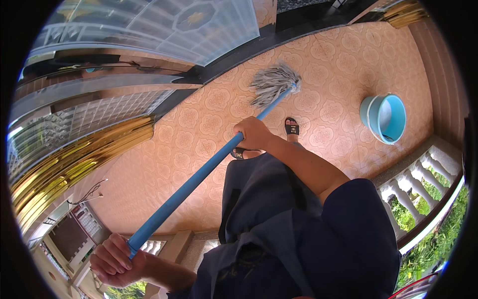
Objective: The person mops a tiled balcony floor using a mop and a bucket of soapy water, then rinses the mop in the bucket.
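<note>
A string mop with a blue handle [194, 180] runs slantwise across the view. My left hand [116, 261] is closed around its top end, low at the left. Further down the handle, my right hand [254, 133] grips it near the middle of the view. The grey mop head [274, 84] lies on the patterned tile floor [209, 123], its strands fanned out towards the wall side. Just in front of my sandalled feet [291, 126] is the lower part of the handle.
To the right stands a light blue bucket [386, 117] with a white handle and something dark low inside. A white balustrade [410, 187] bounds the right side. Along the left are glazed doors [209, 26], a dark sill [231, 59] and a shiny gold column [86, 153].
</note>
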A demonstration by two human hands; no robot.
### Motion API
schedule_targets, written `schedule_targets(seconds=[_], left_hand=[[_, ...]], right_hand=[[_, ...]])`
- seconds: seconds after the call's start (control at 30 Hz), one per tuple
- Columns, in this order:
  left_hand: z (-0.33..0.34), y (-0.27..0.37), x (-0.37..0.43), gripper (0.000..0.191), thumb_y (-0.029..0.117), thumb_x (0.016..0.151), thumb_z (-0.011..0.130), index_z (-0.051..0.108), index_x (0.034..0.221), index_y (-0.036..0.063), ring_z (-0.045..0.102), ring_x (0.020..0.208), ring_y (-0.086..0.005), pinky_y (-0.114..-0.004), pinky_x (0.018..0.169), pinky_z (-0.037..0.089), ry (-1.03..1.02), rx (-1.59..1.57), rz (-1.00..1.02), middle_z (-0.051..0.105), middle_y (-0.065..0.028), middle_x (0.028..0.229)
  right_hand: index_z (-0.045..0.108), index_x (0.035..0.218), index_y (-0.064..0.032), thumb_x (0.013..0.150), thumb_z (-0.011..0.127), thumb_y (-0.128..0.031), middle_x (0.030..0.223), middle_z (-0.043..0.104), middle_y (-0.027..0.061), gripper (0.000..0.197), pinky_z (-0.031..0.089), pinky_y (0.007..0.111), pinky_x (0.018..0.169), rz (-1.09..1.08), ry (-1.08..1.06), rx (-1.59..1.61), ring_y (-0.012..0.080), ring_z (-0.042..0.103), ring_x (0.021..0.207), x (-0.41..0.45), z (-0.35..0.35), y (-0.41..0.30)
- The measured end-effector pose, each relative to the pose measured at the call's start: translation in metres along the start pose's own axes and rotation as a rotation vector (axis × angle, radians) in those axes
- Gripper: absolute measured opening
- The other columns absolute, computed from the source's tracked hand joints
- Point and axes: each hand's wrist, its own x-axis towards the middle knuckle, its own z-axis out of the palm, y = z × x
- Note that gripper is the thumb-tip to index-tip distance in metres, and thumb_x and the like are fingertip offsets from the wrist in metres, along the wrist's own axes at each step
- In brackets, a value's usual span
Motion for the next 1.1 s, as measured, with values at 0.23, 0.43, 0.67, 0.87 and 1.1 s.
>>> schedule_targets(seconds=[0.23,0.43,0.67,0.87,1.1], left_hand=[[0.126,-0.164,-0.019,0.035,0.02,0.087,0.039,0.027,0.054,0.0153,0.027,0.038,-0.0084,-0.027,0.051,0.031,-0.179,-0.053,-0.406,0.024,0.0025,0.043],[0.101,-0.164,-0.061,0.037,0.021,0.087,0.04,0.027,0.052,0.0147,0.029,0.038,-0.0104,-0.031,0.053,0.033,-0.278,-0.018,-0.545,0.026,0.0019,0.043],[-0.042,-0.017,-0.021,0.037,0.018,0.087,0.043,0.031,0.052,0.0143,0.03,0.032,-0.0087,-0.026,0.043,0.032,-0.32,0.032,-0.288,0.03,0.0011,0.039],[-0.089,0.116,-0.031,0.038,0.017,0.087,0.047,0.032,0.053,0.0155,0.031,0.034,-0.0077,-0.024,0.045,0.034,-0.49,0.098,-0.062,0.03,0.0029,0.04],[-0.079,0.119,-0.052,0.033,0.019,0.077,0.051,0.032,0.049,0.0148,0.036,0.03,-0.0085,-0.029,0.037,0.033,-0.661,0.066,0.055,0.032,0.0038,0.037]], right_hand=[[0.057,0.061,-0.0091,0.061,0.063,-0.013,0.069,0.059,0.0111,0.007,0.045,0.04,0.065,0.469,0.246,-0.359,0.0305,0.057,0.073,-0.119,-0.15,0.155],[0.059,0.062,-0.0091,0.06,0.065,-0.01,0.072,0.06,0.0094,0.006,0.045,0.038,0.071,0.637,0.225,-0.509,0.029,0.056,0.079,-0.153,-0.129,0.149],[0.06,0.062,-0.013,0.064,0.062,-0.021,0.07,0.06,0.0049,0.009,0.038,0.039,0.077,0.418,0.261,-0.301,0.0247,0.055,0.078,-0.059,0.036,0.002],[0.064,0.071,-0.0121,0.063,0.062,-0.023,0.073,0.061,0.0095,0.013,0.044,0.041,0.068,0.15,0.044,-0.02,0.0287,0.058,0.077,0.002,0.172,-0.116],[0.065,0.078,-0.0124,0.066,0.059,-0.027,0.076,0.063,0.0109,0.019,0.047,0.043,0.067,0.171,-0.056,0.111,0.0303,0.06,0.079,-0.021,0.202,-0.141]])
